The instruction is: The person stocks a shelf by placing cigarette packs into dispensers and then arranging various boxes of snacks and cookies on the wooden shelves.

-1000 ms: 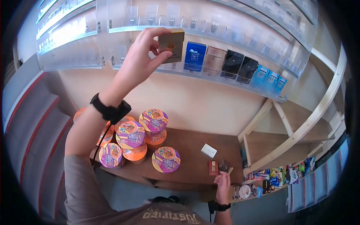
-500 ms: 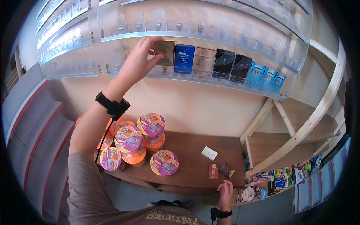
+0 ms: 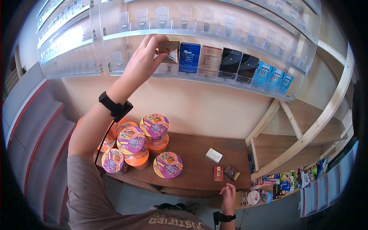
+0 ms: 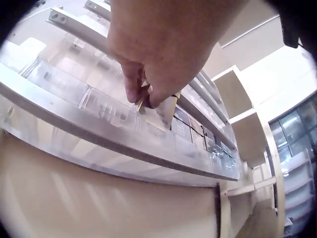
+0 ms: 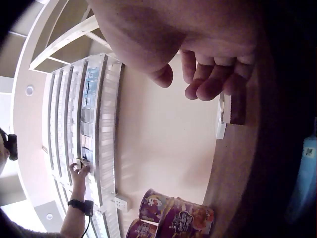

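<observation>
My left hand (image 3: 142, 61) pinches a gold-brown cigarette pack (image 3: 173, 46) between thumb and fingers, at the left end of a row of packs on a clear acrylic shelf (image 3: 161, 73). The pack stands upright beside a blue pack (image 3: 189, 57). In the left wrist view, the fingers (image 4: 131, 89) grip its edge just above the shelf's front lip. My right hand (image 3: 229, 196) hangs with loosely bent fingers near the table's front edge, holding nothing. Beyond its fingertips a red pack (image 3: 218, 174) and a dark pack (image 3: 232, 173) lie on the brown table (image 3: 191, 143).
Further right on the shelf stand a beige pack (image 3: 209, 63), two black packs and several light-blue packs (image 3: 263, 73). Noodle tubs (image 3: 168, 165) are stacked on the table's left. A white pack (image 3: 214, 155) lies behind the red one. Wooden shelving (image 3: 285, 153) rises at the right.
My left hand has lowered the gold-brown pack from in front of the shelf to the place beside the blue pack, and its top now tilts less. My right hand has drawn back slightly from the table packs.
</observation>
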A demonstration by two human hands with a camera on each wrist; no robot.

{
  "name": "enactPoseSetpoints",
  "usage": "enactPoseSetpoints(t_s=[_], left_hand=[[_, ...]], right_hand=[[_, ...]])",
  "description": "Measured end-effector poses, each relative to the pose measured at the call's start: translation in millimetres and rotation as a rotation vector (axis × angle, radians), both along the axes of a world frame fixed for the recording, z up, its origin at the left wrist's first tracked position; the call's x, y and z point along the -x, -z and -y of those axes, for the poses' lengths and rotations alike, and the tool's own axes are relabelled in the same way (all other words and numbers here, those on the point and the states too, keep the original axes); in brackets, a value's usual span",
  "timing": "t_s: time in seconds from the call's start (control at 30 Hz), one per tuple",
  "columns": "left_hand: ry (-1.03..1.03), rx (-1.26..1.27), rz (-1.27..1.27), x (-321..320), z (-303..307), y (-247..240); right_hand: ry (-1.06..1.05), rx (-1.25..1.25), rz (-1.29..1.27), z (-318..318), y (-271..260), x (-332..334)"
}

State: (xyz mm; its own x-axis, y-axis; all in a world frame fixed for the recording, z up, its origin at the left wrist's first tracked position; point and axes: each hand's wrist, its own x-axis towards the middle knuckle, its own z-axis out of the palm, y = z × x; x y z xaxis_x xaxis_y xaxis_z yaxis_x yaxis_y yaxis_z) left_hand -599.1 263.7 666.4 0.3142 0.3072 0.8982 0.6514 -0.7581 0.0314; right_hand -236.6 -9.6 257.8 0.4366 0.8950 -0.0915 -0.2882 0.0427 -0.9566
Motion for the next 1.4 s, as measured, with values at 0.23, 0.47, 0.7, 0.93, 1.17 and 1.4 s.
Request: enactPoseSetpoints(t_s=[0.23,0.47,0.7,0.93,1.17,1.4], left_hand=[[0.013,0.168,-0.055,1,3,-4],[-0.137,0.052,-0.069,-11,8,1],[-0.276,-0.280,-0.200,-14,10,6],[-0.242,-0.141,-0.253,-14,14,6],[-0.074,-0.124,-0.138,-16,63,41],[0.406,0.149,-0.312,-14,170,152]], right_hand=[[-0.002,0.008,-0.021,6,4,4],[0.017,0.016,-0.020,12,4,4],[0.032,0.004,0.004,11,10,0],[0.191,-0.164,0.265,-12,-16,-26],[0.427,-0.069,0.687,-54,34,-76],[0.318,0.232,1.198,-50,27,-45]])
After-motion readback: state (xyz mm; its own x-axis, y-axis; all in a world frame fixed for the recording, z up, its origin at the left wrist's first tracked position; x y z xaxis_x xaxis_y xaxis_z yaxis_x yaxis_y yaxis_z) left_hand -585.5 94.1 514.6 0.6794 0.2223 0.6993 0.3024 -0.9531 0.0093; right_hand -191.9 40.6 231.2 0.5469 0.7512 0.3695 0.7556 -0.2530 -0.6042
